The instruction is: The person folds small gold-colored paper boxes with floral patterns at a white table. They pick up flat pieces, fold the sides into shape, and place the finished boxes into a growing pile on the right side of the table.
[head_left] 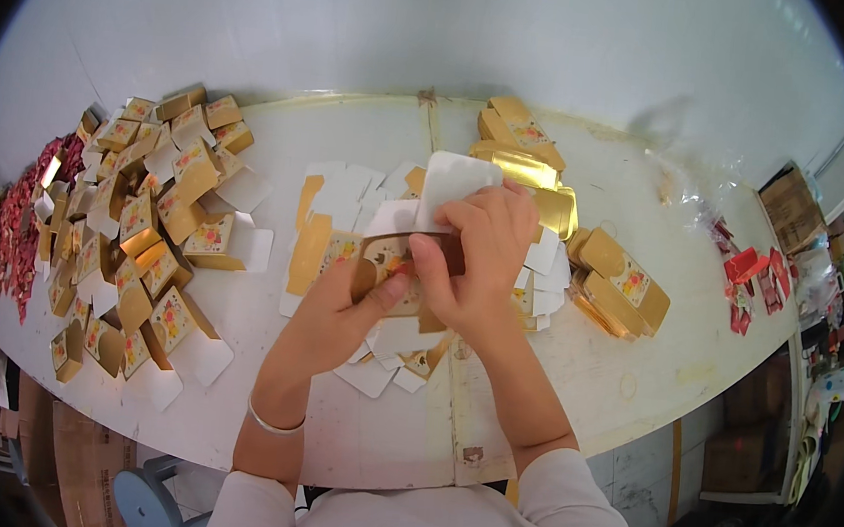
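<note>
Above the middle of the table, both my hands hold a small gold folding carton (385,254) with a floral print. My left hand (333,306) grips its left side, fingers closed round it and thumb across the printed face. At the upper right, my right hand (488,249) has its thumb on the carton's edge and its fingers curled over the raised white flap (454,181). The carton's inside is hidden from here. Flat carton blanks (312,254), white and gold, lie loosely under and around my hands.
A large heap of folded floral cartons (180,217) covers the left of the table, beside red packets (19,218). Right of my hands lie a stack of flat gold cartons (621,286) and shiny gold pieces (521,167). Red items and clear plastic (743,267) sit far right. A blue stool (145,500) stands below.
</note>
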`<state>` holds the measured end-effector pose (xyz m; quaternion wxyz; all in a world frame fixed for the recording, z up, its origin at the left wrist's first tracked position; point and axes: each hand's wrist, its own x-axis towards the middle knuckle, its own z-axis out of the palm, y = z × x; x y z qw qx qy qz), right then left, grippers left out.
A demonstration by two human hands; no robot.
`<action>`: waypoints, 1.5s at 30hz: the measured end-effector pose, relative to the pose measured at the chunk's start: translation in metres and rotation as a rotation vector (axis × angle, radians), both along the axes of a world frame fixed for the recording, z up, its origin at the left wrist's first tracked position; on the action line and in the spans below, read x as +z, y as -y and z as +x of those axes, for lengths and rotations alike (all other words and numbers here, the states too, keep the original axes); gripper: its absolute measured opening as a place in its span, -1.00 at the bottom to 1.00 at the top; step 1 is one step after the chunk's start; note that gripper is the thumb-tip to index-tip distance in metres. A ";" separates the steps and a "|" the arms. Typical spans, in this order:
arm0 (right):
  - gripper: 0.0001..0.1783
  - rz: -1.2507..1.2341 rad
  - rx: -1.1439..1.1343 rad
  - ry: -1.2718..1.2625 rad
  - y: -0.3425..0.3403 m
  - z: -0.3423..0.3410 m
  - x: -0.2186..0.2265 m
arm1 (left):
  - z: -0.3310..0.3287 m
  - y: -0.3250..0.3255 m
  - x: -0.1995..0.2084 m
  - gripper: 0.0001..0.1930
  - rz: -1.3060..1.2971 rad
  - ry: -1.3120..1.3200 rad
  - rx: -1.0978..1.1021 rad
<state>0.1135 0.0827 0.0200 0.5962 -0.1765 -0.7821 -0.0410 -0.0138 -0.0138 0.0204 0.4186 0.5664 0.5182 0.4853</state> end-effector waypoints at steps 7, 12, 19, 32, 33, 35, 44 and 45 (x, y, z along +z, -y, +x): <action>-0.68 -0.114 0.024 -0.041 0.002 -0.001 -0.002 | -0.001 -0.008 -0.012 -0.77 0.037 -0.046 0.080; -0.59 -0.144 -0.023 -0.023 0.000 0.004 -0.006 | 0.006 -0.006 -0.004 -0.70 -0.121 0.056 -0.051; -0.63 -0.384 0.388 -0.325 0.009 0.002 -0.005 | -0.003 -0.015 -0.020 -0.07 -0.219 0.604 -0.433; -0.63 -0.073 0.258 -0.155 0.007 0.010 0.004 | -0.004 -0.007 -0.023 0.08 -0.288 0.596 -0.512; -0.62 -0.065 0.294 -0.163 0.007 0.010 0.003 | -0.003 -0.007 -0.024 0.07 -0.282 0.584 -0.544; -0.65 -0.074 0.395 -0.174 0.007 0.012 0.003 | -0.001 -0.007 -0.016 0.01 -0.288 0.576 -0.419; -0.61 -0.801 0.550 -0.608 0.002 0.016 0.017 | 0.019 -0.019 -0.004 -0.27 0.390 0.617 0.213; -0.60 -1.071 0.767 -0.654 0.004 0.015 0.017 | 0.019 -0.020 -0.007 -0.28 0.514 0.479 0.206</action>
